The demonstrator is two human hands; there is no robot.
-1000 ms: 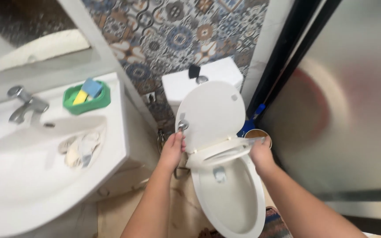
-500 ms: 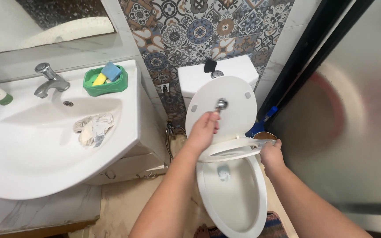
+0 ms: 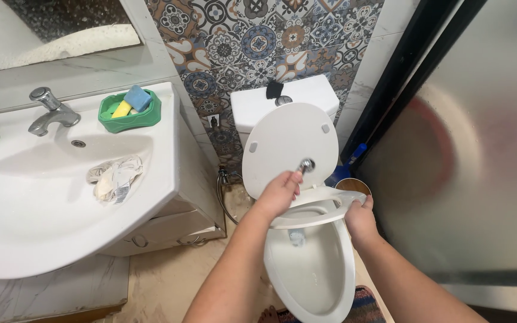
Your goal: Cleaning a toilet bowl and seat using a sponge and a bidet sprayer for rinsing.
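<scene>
- the left hand [image 3: 279, 192] is closed around a chrome spray nozzle [image 3: 306, 165], whose head points at the raised toilet lid [image 3: 288, 143].
- the right hand [image 3: 359, 216] grips the right edge of the white toilet seat [image 3: 315, 214], with the fingers curled over the rim; the seat is half lifted, tilted above the bowl.
- the toilet bowl [image 3: 312, 275] is open under both hands, with a pale blue block [image 3: 297, 237] on its inner wall.
- behind the lid stands the white cistern [image 3: 252, 107], against a patterned tile wall.
- to the left is a white sink [image 3: 43, 197] with a crumpled cloth [image 3: 113, 177] in the basin, a chrome tap [image 3: 49, 110] and a green dish [image 3: 128, 116] that holds sponges.
- on the right is a frosted glass door [image 3: 486, 137].
</scene>
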